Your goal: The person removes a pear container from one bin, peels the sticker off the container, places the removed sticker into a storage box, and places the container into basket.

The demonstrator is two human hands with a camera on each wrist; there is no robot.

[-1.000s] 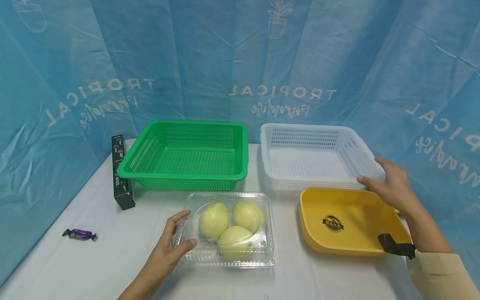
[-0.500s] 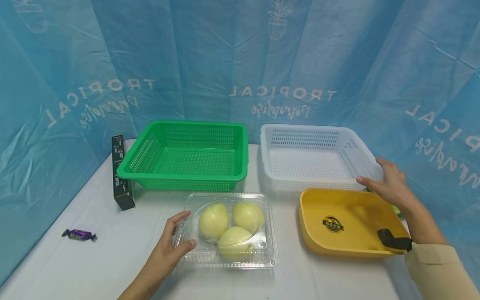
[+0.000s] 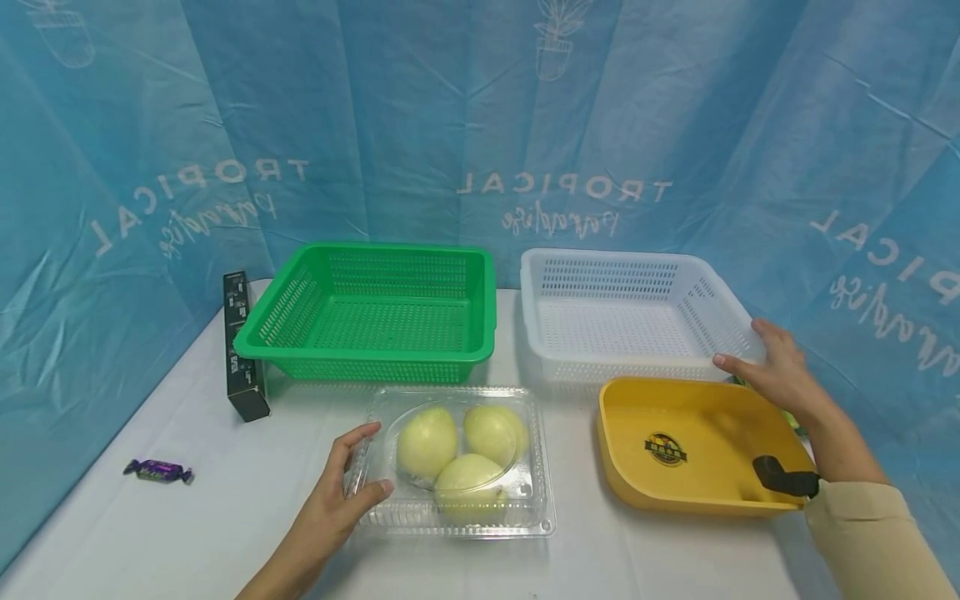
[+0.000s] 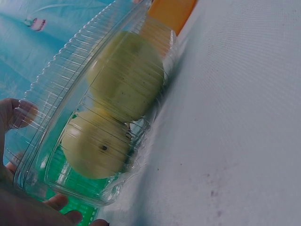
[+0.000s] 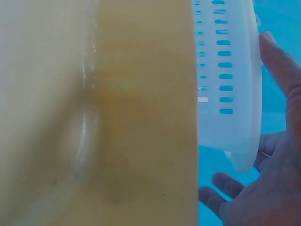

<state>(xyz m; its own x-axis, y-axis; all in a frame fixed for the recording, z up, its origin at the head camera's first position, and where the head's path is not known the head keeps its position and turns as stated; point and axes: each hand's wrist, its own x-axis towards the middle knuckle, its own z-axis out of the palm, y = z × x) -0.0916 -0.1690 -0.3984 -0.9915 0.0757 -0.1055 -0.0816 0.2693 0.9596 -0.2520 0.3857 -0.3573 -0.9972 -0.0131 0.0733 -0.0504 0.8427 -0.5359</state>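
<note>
My left hand (image 3: 341, 492) holds the left side of a clear plastic clamshell box (image 3: 525, 518), which lies at the front middle of the table. Inside it sit three pale yellow-green pears (image 3: 427, 442), two of them also plain in the left wrist view. Over on the right, my right hand (image 3: 783, 375) grips the near right corner of a white slotted basket (image 3: 622, 362). Its thumb lies at the basket's rim, with the other fingers round the outside. In the right wrist view the basket (image 5: 230, 127) shows beyond a yellow wall, fingertips behind its corner.
A yellow tray (image 3: 720, 442) with a round label stands in front of the white basket, below my right forearm. Left of that basket is a green basket (image 3: 367, 354), beside a long black box (image 3: 243, 367). A purple wrapped candy (image 3: 159, 471) lies far left. Something green (image 3: 795, 423) shows behind the tray.
My right forearm and sleeve have shifted slightly left over the yellow tray, and the green thing behind it shows more. The left hand and the clamshell box have stayed put.
</note>
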